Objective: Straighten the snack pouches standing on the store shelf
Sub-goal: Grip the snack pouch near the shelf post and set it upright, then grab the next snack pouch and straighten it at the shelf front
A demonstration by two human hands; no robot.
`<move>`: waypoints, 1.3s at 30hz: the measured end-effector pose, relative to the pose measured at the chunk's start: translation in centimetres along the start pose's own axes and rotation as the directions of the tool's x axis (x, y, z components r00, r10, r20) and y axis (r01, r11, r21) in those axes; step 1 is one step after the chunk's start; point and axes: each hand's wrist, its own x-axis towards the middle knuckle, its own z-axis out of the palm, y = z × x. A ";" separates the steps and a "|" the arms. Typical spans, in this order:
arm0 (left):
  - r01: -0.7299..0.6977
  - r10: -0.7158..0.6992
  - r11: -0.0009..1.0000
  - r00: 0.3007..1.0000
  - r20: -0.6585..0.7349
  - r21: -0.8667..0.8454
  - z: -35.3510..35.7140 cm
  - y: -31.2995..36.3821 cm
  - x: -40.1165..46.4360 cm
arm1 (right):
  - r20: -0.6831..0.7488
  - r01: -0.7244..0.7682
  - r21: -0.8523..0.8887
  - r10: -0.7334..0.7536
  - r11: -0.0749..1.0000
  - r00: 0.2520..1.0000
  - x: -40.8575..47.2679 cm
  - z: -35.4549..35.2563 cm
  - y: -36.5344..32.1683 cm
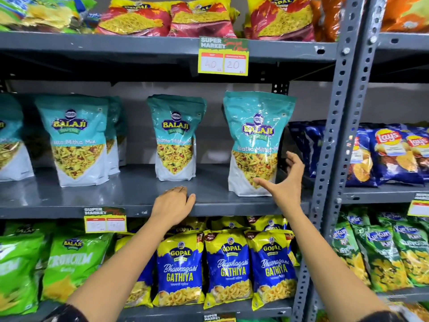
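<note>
Teal Balaji snack pouches stand on the grey middle shelf. The right pouch stands near the shelf's front edge, leaning slightly right. The middle pouch sits further back, and a left pouch has more pouches behind it. My right hand is open, fingers spread beside the right pouch's lower right corner, thumb in front of it, just off it. My left hand rests palm down on the shelf's front edge, fingers curled, holding nothing.
A grey slotted upright post stands right of the pouch, with blue Lay's bags beyond. Blue-yellow Gopal Gathiya bags fill the shelf below. Price tags hang from shelf edges. Red-yellow bags lie on the top shelf.
</note>
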 end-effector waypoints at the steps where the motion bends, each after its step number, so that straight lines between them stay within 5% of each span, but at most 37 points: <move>1: 0.017 -0.016 1.000 1.000 0.016 -0.005 -0.3 -1.3 0.0 | -0.051 0.087 0.000 -0.087 0.996 0.995 -0.5 0.8 -0.9; 6: 0.042 -0.042 0.999 0.993 0.109 0.004 -1.5 -7.7 0.5 | -0.037 0.329 -0.047 -0.330 0.943 0.943 -0.4 8.2 -5.8; 9: 0.030 -0.034 0.999 0.980 0.194 0.020 -1.9 -11.4 1.1 | 0.222 0.176 0.026 -0.177 0.984 0.959 -0.1 14.0 -7.2; 12: 0.013 -0.010 1.000 0.947 0.321 -0.008 -2.3 -15.1 2.0 | 0.458 -0.058 -0.016 0.058 0.998 0.887 0.6 18.9 -6.5; 15: 0.020 -0.003 0.999 0.934 0.356 -0.043 -2.3 -18.1 2.6 | 0.550 -0.231 -0.036 0.212 0.972 0.807 1.6 22.0 -5.2; 23: -0.017 0.042 0.997 0.939 0.342 -0.074 -1.5 -19.4 2.1 | 0.662 -0.449 0.022 0.324 0.893 0.676 2.6 24.9 -2.0; 39: 0.029 0.017 0.994 0.910 0.414 -0.105 -2.7 -19.5 1.8 | 0.613 -0.501 0.061 0.364 0.863 0.702 2.6 25.2 -1.4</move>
